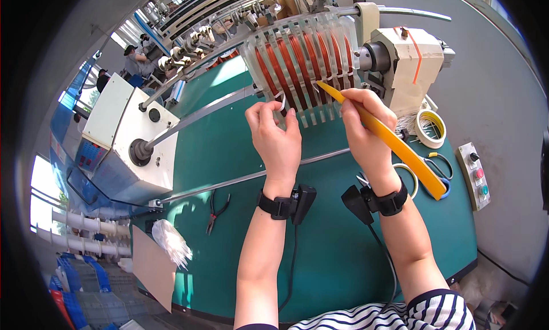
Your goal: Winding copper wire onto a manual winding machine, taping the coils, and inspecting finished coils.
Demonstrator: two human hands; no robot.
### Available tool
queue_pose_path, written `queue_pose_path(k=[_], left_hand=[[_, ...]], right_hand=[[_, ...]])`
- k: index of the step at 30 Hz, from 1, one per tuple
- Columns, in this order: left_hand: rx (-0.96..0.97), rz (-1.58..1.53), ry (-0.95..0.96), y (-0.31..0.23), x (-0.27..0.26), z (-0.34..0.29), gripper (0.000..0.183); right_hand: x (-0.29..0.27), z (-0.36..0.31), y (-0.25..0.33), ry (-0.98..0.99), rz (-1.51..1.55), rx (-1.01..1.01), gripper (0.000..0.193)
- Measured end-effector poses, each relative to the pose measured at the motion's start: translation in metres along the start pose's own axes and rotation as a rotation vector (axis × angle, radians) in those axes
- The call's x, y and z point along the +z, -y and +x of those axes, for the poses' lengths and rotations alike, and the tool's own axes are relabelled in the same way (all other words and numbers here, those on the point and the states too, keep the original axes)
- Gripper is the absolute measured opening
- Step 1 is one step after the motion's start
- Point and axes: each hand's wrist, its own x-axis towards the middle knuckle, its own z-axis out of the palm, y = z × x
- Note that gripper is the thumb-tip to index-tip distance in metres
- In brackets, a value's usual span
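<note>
In front of me copper-wire coils [294, 64] sit side by side on a clear slotted winding former [264, 67], mounted on a machine shaft. My left hand [273, 132] is at the left coils, thumb and fingers closed on a thin white strip [281, 103] that curves up against the winding. My right hand [369, 124] is wrapped round a long flat yellow stick [403, 150]. Its pointed tip is at the lower front of the middle coils, beside small white bits of strip; whether it touches the wire I cannot tell.
On the green tabletop [223, 284] lie pliers [211, 213], a bundle of white strips [171, 241], scissors [443, 175] and a tape roll [430, 128]. White machine housings stand left [128, 141] and right [414, 67]. A button box [473, 175] is at the right edge. Cables run from both wrist straps.
</note>
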Motion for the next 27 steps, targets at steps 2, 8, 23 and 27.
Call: queue_pose_path(k=[2,8,23,27], left_hand=[[-0.137,-0.100,0.080,-0.005,0.001,-0.002,0.020],[-0.184,-0.355,-0.044,-0.001,0.011,-0.003,0.011],[-0.497,-0.891,-0.151,-0.008,0.059,-0.010,0.009],[-0.506,-0.977,-0.158,-0.012,0.061,-0.009,0.007]], right_hand=[[-0.001,0.000,-0.001,0.032,-0.034,-0.035,0.011],[0.007,-0.003,0.011,0.027,0.069,0.018,0.011],[0.036,0.002,0.016,0.176,-0.040,-0.115,0.009],[0.040,0.005,0.010,0.166,-0.098,-0.177,0.008]])
